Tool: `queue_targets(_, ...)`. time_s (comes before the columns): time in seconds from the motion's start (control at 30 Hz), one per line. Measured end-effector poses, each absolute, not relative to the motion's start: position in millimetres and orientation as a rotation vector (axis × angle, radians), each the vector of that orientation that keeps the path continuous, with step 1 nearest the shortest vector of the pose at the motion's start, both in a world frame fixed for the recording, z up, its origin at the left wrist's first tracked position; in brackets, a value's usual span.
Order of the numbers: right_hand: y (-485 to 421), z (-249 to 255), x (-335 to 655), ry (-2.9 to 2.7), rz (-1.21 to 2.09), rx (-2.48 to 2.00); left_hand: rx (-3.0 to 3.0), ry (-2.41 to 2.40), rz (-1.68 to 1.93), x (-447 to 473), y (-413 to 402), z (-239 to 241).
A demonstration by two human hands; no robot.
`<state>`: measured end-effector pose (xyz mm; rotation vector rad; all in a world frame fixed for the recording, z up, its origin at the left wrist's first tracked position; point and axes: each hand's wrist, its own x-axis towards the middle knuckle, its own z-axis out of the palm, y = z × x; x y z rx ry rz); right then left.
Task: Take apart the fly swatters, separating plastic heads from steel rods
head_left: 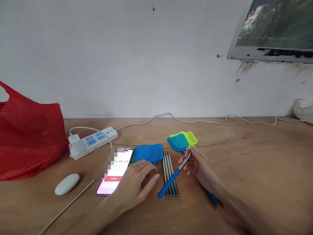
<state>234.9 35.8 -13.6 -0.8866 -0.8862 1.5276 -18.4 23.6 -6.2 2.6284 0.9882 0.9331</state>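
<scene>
Between the fingers of my right hand (pixel 200 168) is the metal end of a fly swatter handle (pixel 171 183), whose blue grip slants down to the left. My left hand (pixel 134 184) lies over the lower part of a stack of blue fly swatter heads (pixel 148 152), its fingers bent slightly and its thumb apart. A bit of green shows under that stack. Several bare metal rods (pixel 169 173) lie side by side between my hands. Beyond my right hand is a blue swatter (pixel 178 141) on yellow-green ones (pixel 193 138); another blue grip (pixel 212 197) shows below my wrist.
Left of my left hand lies a lit phone (pixel 118 169) showing a timer. Farther left are a white mouse (pixel 67 184), a power strip (pixel 94 142) with a plugged-in charger, and a red plastic bag (pixel 31 137). A white cable (pixel 190 122) runs along the wall.
</scene>
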Motion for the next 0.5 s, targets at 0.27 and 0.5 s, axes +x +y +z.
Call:
queue_targets(0.27,29.6,-10.3,225.2,-1.016,1.493,-0.823,2.68,0.985,0.805,-16.4,22.5,-14.2)
queue_targets(0.5,25.8,-7.7,218.2,-1.019,1.423,-0.832,2.496,1.075,0.704,-16.7,21.1,-14.1)
